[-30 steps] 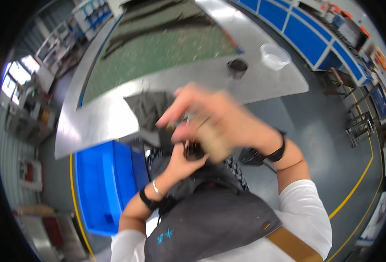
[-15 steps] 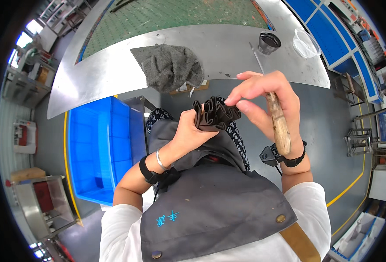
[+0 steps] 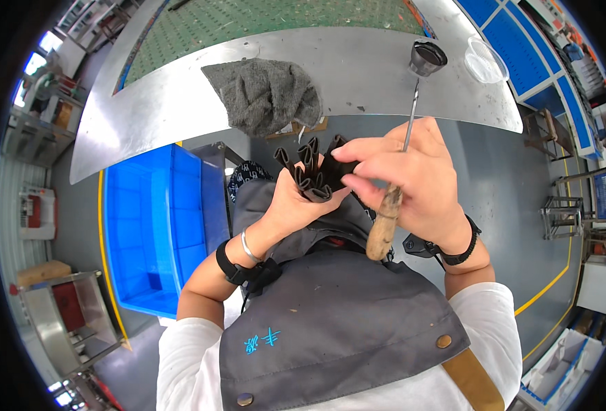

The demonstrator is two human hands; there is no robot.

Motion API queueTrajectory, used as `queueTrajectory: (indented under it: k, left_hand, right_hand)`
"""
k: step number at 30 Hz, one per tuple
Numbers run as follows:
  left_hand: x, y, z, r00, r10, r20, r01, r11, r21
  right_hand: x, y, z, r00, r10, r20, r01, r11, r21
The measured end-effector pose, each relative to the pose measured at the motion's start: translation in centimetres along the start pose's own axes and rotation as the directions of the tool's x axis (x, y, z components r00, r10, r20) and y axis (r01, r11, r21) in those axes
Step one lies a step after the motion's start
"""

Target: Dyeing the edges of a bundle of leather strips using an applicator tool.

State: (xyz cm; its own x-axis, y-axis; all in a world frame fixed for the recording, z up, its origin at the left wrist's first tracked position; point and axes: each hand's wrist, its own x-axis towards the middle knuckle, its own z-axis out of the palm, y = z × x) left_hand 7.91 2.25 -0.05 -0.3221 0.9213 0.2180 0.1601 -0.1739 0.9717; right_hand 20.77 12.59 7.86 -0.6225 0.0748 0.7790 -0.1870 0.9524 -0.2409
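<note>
My left hand [image 3: 291,204] is closed around a bundle of dark brown folded strips [image 3: 311,168], possibly leather, held upright over my lap with their looped ends fanned out. From the right, my right hand [image 3: 428,175] reaches in, and its thumb and finger pinch at the rightmost strips. That same hand also grips a thin metal tool with a worn wooden handle [image 3: 384,229]. The handle hangs below the fingers, and the shaft points up toward a small cup of black liquid [image 3: 428,60] on the bench. Fingers partly hide the pinched strips.
A crumpled grey cloth [image 3: 269,99] lies at the edge of the metal bench [image 3: 145,113]. Beside the cup sits a clear plastic container [image 3: 485,63]. Green matting [image 3: 262,20] covers the bench's far part. To my left stands a large blue bin [image 3: 135,226].
My right hand has moved left onto the bundle, and the tool's handle has swung leftward with it. The strips are now spread into separate clumps.
</note>
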Motion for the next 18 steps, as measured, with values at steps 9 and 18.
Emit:
queueTrajectory:
  k: [9, 18]
  left_hand:
    - [-0.3, -3.5, -1.3, 0.963, 0.140, 0.230, -0.141, 0.990, -0.015]
    - [-0.2, -4.3, -1.3, 0.947, 0.134, 0.292, -0.073, 0.975, -0.211]
  right_hand:
    - [0.6, -1.3, 1.0, 0.999, 0.018, 0.042, -0.022, 0.993, 0.116]
    - [0.9, -1.0, 1.3, 0.996, 0.056, 0.075, -0.072, 0.971, 0.229]
